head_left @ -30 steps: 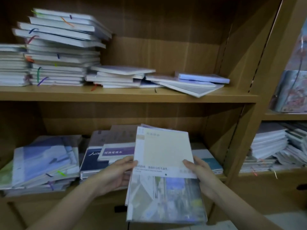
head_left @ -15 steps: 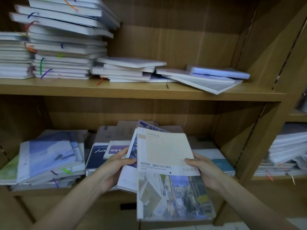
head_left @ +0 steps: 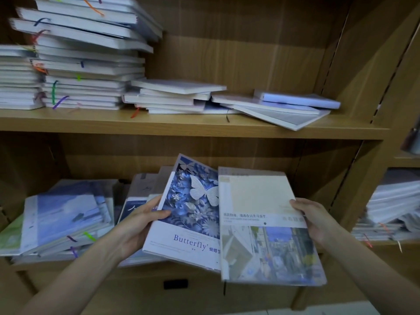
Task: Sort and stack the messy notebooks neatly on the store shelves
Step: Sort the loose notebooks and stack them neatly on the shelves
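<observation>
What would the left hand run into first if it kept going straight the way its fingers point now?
The left hand grips the butterfly notebook, fingers pointing up and right. Going straight on, it would probably meet the grey notebooks stacked behind on the lower shelf, though depth is hard to judge here.

You're holding two notebooks in front of the lower shelf [head_left: 145, 267]: left hand [head_left: 138, 221] gripping the butterfly notebook [head_left: 188, 210], right hand [head_left: 311, 218] gripping the cream notebook [head_left: 261, 223], which is overlapping its right edge. Messy stacks [head_left: 86, 64] are sitting on the upper shelf [head_left: 181, 126].
</observation>
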`<control>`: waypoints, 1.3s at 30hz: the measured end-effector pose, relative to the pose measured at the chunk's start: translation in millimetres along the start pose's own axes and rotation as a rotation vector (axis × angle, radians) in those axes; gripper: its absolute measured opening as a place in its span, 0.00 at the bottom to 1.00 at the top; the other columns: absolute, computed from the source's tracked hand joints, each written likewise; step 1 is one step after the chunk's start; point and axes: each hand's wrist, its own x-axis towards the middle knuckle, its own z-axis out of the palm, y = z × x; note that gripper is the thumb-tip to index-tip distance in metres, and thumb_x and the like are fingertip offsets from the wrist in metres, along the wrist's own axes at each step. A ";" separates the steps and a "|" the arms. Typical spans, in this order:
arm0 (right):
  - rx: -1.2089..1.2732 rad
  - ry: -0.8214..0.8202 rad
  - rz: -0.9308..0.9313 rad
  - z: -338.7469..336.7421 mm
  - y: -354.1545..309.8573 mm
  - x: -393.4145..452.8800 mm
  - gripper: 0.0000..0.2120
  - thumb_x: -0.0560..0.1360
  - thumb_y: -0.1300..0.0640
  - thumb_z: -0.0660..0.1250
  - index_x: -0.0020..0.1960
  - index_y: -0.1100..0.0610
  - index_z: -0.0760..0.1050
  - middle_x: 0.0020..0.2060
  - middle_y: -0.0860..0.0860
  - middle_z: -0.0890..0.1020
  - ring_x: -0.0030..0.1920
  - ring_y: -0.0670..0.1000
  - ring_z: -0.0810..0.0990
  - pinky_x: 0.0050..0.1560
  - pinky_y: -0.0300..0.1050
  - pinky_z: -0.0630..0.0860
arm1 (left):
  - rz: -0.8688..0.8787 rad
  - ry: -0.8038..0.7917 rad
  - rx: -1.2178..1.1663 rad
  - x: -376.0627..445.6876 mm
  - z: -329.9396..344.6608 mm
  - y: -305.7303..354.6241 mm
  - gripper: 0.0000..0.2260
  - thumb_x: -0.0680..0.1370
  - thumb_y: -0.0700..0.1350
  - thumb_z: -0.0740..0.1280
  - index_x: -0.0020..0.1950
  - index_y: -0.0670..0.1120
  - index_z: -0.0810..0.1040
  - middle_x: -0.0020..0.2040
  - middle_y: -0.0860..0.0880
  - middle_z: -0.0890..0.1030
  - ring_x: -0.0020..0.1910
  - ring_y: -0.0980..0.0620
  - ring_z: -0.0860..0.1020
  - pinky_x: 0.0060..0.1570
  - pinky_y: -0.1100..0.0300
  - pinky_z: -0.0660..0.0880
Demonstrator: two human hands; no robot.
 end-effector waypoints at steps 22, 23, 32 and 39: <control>0.041 -0.436 0.212 60.6 7.4 -21.6 0.14 0.75 0.60 0.67 0.60 0.62 0.73 0.53 0.62 0.82 0.51 0.60 0.81 0.46 0.53 0.79 | 0.097 -0.154 -0.183 -17.6 33.8 -10.2 0.24 0.69 0.39 0.67 0.63 0.53 0.75 0.53 0.42 0.83 0.46 0.46 0.83 0.37 0.55 0.80; 0.023 -0.445 0.201 59.9 9.6 -22.4 0.17 0.74 0.60 0.68 0.62 0.61 0.71 0.53 0.61 0.82 0.53 0.60 0.81 0.46 0.54 0.79 | 0.100 -0.174 -0.178 -20.0 33.6 -9.2 0.23 0.69 0.38 0.67 0.63 0.54 0.75 0.54 0.41 0.83 0.46 0.46 0.83 0.37 0.54 0.81; 0.055 -0.168 -0.218 63.2 33.8 -45.8 0.15 0.74 0.65 0.68 0.55 0.51 0.67 0.52 0.54 0.80 0.49 0.57 0.81 0.45 0.52 0.80 | 0.022 -0.082 0.129 -11.5 36.4 -24.5 0.22 0.78 0.32 0.60 0.67 0.53 0.68 0.52 0.46 0.82 0.48 0.50 0.81 0.38 0.59 0.79; 0.111 -0.160 -0.406 72.2 21.5 -62.1 0.24 0.74 0.63 0.68 0.63 0.46 0.61 0.55 0.48 0.78 0.52 0.54 0.81 0.48 0.54 0.80 | 0.148 0.005 0.007 -10.5 46.4 -34.6 0.17 0.80 0.36 0.58 0.63 0.54 0.68 0.57 0.48 0.81 0.53 0.50 0.80 0.52 0.54 0.78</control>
